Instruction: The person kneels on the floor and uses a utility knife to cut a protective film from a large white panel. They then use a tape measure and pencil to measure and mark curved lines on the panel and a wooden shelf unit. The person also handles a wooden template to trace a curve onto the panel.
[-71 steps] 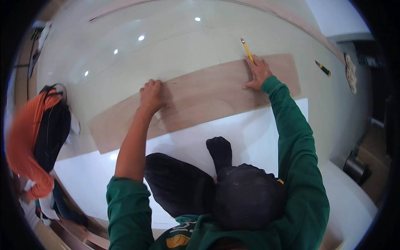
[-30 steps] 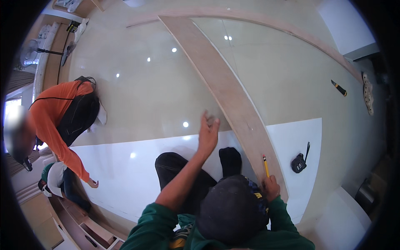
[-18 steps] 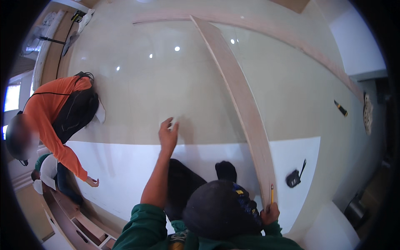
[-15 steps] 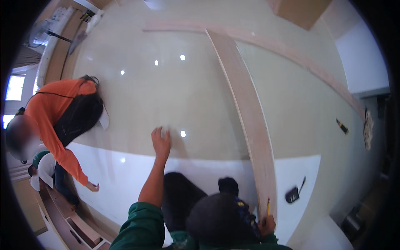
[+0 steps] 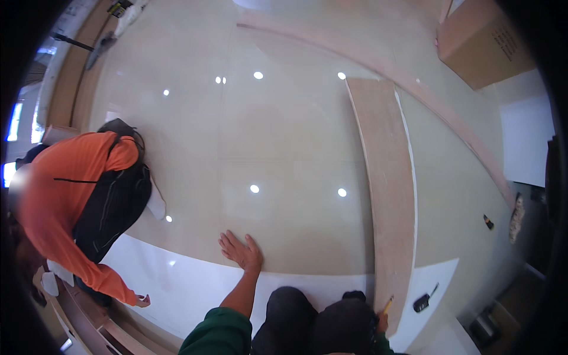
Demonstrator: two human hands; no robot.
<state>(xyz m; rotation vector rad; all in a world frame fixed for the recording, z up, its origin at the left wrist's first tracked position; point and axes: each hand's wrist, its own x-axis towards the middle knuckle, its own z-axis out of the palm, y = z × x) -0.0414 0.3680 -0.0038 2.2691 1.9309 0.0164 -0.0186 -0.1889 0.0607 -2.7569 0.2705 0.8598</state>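
The left hand lies flat and released on the glossy floor, fingers spread, palm down, holding nothing. Its heel sits right at the edge of the white sheet that runs under the person's dark knees; the fingers reach out onto bare tile.

The right hand is low at the frame's edge, mostly hidden behind the knee. Its grip is clenched around a yellow pencil, whose tip points up and touches, or all but touches, the near end of the board. Which one it is cannot be told from here.

The board is a long, pale wooden strip lying flat on the floor, running straight away from the right hand toward the far wall. Its near end rests on the white sheet. It lies well to the right of the left hand, with open tile between them.

Just right of the pencil hand, on the sheet, lies a small black tool with a thin stem. Farther right, on the tile, sits a small dark marker.

Far beyond the board stands a cardboard box. Left of the left hand, well apart, another person in an orange top bends over the sheet's edge.
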